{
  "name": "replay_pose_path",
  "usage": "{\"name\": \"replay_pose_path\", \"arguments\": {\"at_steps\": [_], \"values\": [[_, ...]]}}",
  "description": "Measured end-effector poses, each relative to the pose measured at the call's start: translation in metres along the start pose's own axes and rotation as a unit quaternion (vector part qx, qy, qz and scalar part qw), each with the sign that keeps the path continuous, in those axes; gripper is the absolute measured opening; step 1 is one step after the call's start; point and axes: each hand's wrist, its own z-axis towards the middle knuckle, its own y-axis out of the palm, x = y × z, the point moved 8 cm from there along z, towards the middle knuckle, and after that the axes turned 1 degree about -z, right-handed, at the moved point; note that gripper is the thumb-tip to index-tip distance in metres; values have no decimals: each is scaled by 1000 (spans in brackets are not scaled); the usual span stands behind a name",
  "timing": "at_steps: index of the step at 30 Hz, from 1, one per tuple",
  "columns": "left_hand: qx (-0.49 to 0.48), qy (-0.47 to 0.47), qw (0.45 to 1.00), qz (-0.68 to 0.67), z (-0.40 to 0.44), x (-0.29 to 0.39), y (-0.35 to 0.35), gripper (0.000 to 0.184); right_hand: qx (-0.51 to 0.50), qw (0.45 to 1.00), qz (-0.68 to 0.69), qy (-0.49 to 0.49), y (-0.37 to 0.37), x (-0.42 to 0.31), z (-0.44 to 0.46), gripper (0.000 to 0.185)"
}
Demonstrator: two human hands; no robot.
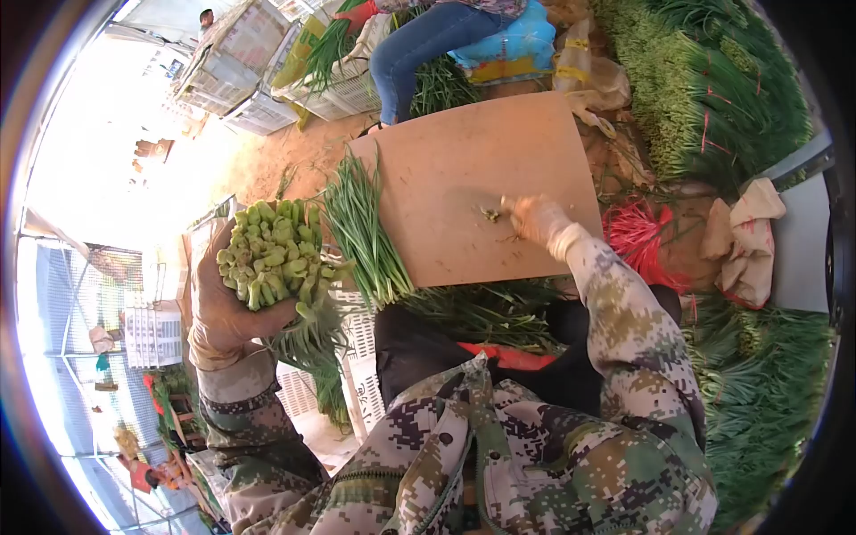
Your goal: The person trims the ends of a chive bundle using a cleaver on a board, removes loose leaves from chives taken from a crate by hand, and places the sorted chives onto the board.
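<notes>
On the left, my left hand [218, 308] is wrapped round a thick bundle of green stalks [272, 250], their pale cut ends facing up and the leaves hanging below. My right hand [539, 220] is closed over the right part of a brown board [490, 152], round the pale handle of what looks like a knife [473, 198]; its blade is blurred by motion. Small green scraps [489, 214] lie just left of its fingers. A loose bunch of long green leaves [361, 232] lies along the board's left edge, between my hands.
Red ties [637, 234] lie right of the board. Stacked green bundles [713, 80] fill the right side. Another person's leg in jeans [419, 58] is beyond the board, near white crates [343, 94]. A white basket [361, 366] stands below my left hand.
</notes>
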Motion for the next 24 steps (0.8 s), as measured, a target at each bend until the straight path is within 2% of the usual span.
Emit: {"name": "replay_pose_path", "arguments": {"at_steps": [1, 4, 7, 9, 11, 12, 14, 16, 17, 19, 20, 21, 22, 24], "values": [[9, 13, 1000, 21, -3, -1, -3, 89, -16, 999, 31, -18, -5, -18, -18, 29], [19, -2, 999, -42, -15, -18, -5, 91, -63, 984, 150, -77, -29, -72, -78, 33], [9, 12, 996, -85, -19, -26, -4, 95, -106, 982, 127, -92, -50, -89, -108, 30], [22, 4, 992, -128, -23, -27, -1, 95, 27, 991, 127, -14, -46, -53, -105, 27], [28, 19, 990, -135, -30, -25, -4, 93, 81, 995, 35, 57, -56, -19, -100, 29], [41, 55, 993, -100, -34, -23, -12, 91, 79, 995, 29, 59, -51, -11, -95, 29], [56, 107, 991, -51, -43, -19, -28, 84, 29, 982, -112, 152, -36, 12, -95, 33], [108, 133, 984, -41, -56, -32, -55, 81, -48, 957, -285, 12, -31, -32, -108, 37], [145, 144, 979, -20, -63, -43, -71, 82, -55, 966, -249, -32, -27, -56, -114, 29], [206, 192, 957, -65, -74, -37, -79, 82, 16, 976, -158, -149, -55, -112, -123, 23], [238, 198, 951, -24, -78, -59, -100, 85, -1, 976, -164, -144, -51, -114, -122, 26], [239, 218, 945, -55, -83, -56, -102, 80, -20, 976, -164, -138, -46, -116, -125, 31], [256, 225, 938, -59, -88, -62, -111, 78, -54, 966, -243, -71, -48, -100, -123, 35], [292, 234, 924, -77, -101, -76, -128, 76, -16, 932, -359, 51, -58, -52, -116, 43]]}}
